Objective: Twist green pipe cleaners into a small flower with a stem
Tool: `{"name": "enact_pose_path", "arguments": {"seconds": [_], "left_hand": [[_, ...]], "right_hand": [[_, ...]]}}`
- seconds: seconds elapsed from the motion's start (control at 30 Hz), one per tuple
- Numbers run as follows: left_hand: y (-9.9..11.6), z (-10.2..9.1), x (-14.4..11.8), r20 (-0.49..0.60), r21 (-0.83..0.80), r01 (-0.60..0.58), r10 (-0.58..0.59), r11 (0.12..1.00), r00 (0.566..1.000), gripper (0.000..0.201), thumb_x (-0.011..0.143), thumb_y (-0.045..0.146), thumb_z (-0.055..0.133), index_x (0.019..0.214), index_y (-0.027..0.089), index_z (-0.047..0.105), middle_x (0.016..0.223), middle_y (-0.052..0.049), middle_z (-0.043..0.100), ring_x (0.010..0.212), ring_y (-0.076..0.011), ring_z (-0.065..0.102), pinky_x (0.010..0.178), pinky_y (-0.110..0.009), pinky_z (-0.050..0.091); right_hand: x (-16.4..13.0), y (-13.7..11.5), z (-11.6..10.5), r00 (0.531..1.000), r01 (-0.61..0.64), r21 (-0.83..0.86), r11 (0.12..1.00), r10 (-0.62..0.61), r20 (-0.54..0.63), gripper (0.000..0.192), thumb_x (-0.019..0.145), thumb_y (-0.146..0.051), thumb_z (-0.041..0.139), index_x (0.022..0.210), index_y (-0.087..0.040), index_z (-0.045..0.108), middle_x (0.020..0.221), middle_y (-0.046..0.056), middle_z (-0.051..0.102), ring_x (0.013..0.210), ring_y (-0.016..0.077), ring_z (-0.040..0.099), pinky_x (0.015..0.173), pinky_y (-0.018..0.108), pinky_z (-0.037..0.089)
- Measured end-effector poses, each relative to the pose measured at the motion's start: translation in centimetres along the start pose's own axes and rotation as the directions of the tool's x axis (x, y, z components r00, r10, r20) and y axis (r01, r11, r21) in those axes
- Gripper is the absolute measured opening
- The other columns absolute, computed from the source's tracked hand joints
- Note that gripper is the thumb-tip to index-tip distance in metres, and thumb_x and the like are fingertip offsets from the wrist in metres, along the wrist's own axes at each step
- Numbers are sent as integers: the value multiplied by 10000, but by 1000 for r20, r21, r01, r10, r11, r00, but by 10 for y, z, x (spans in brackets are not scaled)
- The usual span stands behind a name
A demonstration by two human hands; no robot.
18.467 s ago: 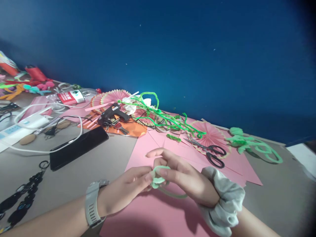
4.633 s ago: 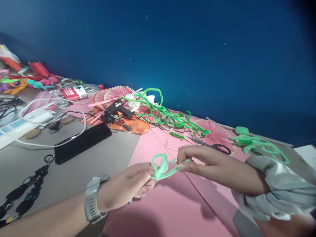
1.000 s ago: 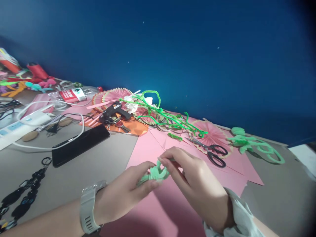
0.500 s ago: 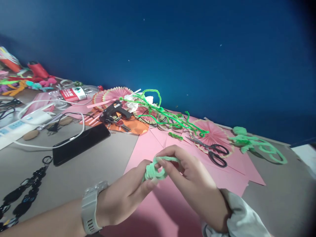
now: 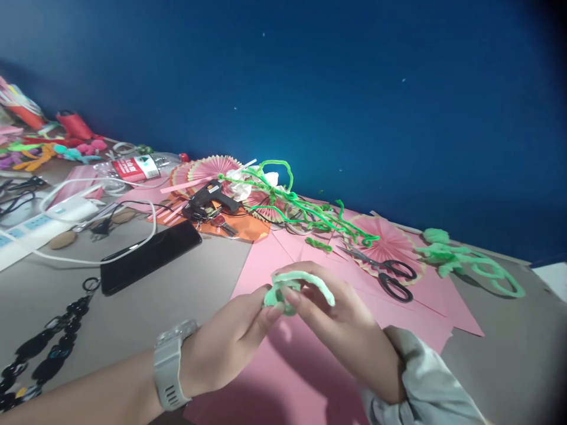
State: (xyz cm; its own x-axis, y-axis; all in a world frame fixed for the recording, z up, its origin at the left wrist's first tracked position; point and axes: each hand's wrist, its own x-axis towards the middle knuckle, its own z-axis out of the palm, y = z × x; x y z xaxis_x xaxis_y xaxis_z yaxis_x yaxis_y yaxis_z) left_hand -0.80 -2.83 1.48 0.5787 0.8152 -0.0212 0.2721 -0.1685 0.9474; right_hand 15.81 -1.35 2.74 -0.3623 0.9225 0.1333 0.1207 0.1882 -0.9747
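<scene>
A mint-green pipe cleaner (image 5: 305, 277), coiled at one end, is held between both hands above the pink paper (image 5: 310, 366). My left hand (image 5: 233, 336), with a pale watch on its wrist, pinches the left side of the coil between thumb and fingers. From the right, my right hand (image 5: 336, 319) grips the coil with its thumb in front and fingers behind. The free end arcs over the right fingers and points down to the right. Fingers partly hide the coil.
Scissors (image 5: 387, 271) lie on the paper near bright green pipe cleaners (image 5: 319, 215). More mint-green pipe cleaners (image 5: 465, 260) rest at the right. To the left are a black phone (image 5: 153, 257), a glue gun (image 5: 212, 198), a plastic bottle (image 5: 137, 168) and a power strip (image 5: 48, 221).
The pipe cleaner's free end, earlier stretched back into the right fingers, now shows as a loose arc over them. My right thumb has come closer to the left one, covering more of the coil.
</scene>
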Motion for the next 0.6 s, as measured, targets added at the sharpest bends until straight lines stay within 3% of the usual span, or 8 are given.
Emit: {"name": "enact_pose_path", "arguments": {"seconds": [0.1,0.17,0.3,0.37,0.4,0.53,0.6], "left_hand": [[4,-1,3,-17,40,15,-14,999,1000,312,955,354,264,897,186,520,757,3,575,723,-147,520,719,-262,386],[4,1,3,-37,95,61,-58,994,998,309,939,393,298,887,183,519,745,-2,576,696,-157,518,680,-267,389],[1,4,3,-96,145,122,-109,982,989,296,927,396,320,832,186,507,696,4,546,644,-155,484,631,-267,377],[-1,4,4,-127,121,136,-120,983,985,275,928,370,326,820,188,502,691,7,536,648,-153,473,635,-268,379],[-2,4,4,-138,101,139,-124,985,983,266,928,356,328,816,188,501,697,7,534,654,-151,468,641,-269,380],[-4,2,3,-157,-53,103,-110,993,981,233,926,346,358,797,194,479,714,20,499,662,-134,426,656,-261,369],[-7,2,2,-136,-240,110,-146,964,980,256,926,389,356,781,198,444,673,40,427,606,-113,364,598,-244,343]], "right_hand": [[1,-9,-8,987,158,-281,947,-160,16,62,880,-200,529,916,-197,579,904,38,581,845,167,562,736,288,459],[-1,-15,-13,965,240,-487,840,-260,29,68,876,-161,518,883,-187,580,894,48,565,855,182,540,756,313,440],[-10,-21,-14,887,355,-821,446,-439,145,131,852,-118,480,904,-161,592,874,87,594,769,221,510,693,372,407],[-13,-22,-10,835,423,-863,275,-489,253,176,836,-111,449,917,-146,602,828,94,611,700,225,498,662,390,392],[-15,-21,-6,818,450,-863,231,-494,295,193,831,-106,432,904,-141,606,788,89,613,667,220,491,646,389,387],[-16,-14,6,822,479,-847,232,-457,340,257,847,-95,358,835,-132,612,696,67,596,609,210,487,585,363,386],[-16,-9,10,837,474,-843,256,-429,340,293,860,-94,320,845,-128,611,705,73,600,616,215,498,565,354,391]]}}
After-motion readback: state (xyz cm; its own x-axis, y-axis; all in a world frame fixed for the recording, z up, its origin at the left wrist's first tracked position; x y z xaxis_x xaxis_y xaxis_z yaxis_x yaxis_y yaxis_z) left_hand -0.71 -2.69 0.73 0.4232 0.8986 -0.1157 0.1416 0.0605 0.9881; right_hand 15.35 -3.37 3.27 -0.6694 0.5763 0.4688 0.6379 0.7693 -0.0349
